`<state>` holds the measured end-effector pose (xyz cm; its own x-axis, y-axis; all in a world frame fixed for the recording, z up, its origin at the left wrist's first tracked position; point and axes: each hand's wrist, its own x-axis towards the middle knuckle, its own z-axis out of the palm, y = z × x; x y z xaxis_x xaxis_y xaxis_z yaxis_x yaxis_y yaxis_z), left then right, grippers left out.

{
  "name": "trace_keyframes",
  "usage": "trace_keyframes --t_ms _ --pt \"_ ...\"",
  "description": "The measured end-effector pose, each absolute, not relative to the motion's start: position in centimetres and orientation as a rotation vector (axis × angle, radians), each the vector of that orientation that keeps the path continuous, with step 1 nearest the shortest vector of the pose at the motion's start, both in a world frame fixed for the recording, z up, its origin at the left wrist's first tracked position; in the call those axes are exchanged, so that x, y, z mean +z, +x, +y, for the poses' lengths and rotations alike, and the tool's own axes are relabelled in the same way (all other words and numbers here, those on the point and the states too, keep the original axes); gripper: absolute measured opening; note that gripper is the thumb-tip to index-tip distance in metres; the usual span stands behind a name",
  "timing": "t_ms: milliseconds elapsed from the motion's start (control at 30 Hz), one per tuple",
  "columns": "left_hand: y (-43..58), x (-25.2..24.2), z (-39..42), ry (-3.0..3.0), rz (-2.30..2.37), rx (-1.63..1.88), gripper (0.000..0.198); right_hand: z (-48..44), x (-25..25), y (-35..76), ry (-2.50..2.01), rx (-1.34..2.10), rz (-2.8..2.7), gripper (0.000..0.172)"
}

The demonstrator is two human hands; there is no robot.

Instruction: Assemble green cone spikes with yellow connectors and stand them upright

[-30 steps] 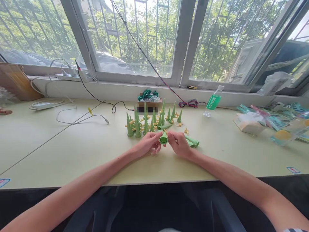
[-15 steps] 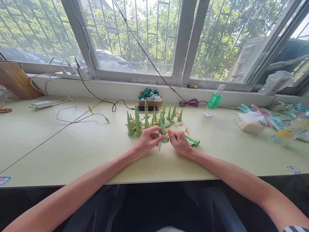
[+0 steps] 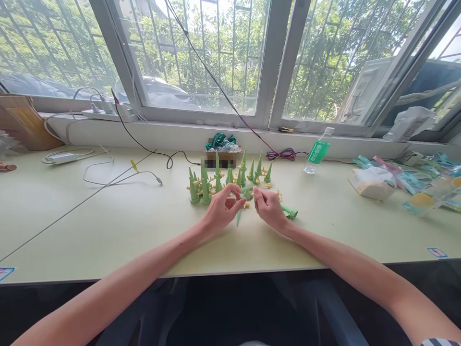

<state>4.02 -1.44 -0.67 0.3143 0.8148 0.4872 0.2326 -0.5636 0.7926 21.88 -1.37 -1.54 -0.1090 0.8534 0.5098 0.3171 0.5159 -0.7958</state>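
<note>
My left hand [image 3: 222,207] is curled, thumb and fingers at a green plastic cone [image 3: 248,194] that now lies tilted between my two hands; its far part is hard to make out. My right hand [image 3: 269,207] is closed in a pinch just right of the cone, with a bit of a small yellow piece [image 3: 254,191] showing at the fingertips. Below the cone sits another yellow piece [image 3: 247,205]. A green spike [image 3: 238,218] points toward me under my left fingers. Behind the hands stand several upright green cones [image 3: 204,190] with yellow pieces at their sides.
Green tubular parts [image 3: 290,212] lie beside my right wrist, near loose yellow pieces [image 3: 279,195]. Farther back are a small box [image 3: 225,157], a coiled cable [image 3: 283,154] and a water bottle [image 3: 318,151]. A tissue pack [image 3: 372,183] is at right, a white cable [image 3: 108,181] at left.
The cone at my left fingers has gone from upright to tilted. My right hand has moved slightly right, away from it, and a yellow piece now shows beneath.
</note>
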Motion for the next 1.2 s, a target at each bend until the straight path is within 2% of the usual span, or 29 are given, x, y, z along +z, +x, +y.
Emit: trace_keyframes --t_ms 200,600,1200 --pt "3.96 -0.52 -1.29 1.585 0.791 0.777 0.059 -1.58 -1.48 22.30 -0.946 0.546 -1.812 0.052" --pt "3.37 -0.62 -0.96 1.394 0.658 0.752 0.048 -1.51 -2.13 22.29 -0.905 0.580 -1.862 0.051" --pt "3.70 -0.29 -1.48 1.743 0.738 0.966 0.031 -1.87 -1.60 22.02 -1.016 0.726 -1.796 0.064"
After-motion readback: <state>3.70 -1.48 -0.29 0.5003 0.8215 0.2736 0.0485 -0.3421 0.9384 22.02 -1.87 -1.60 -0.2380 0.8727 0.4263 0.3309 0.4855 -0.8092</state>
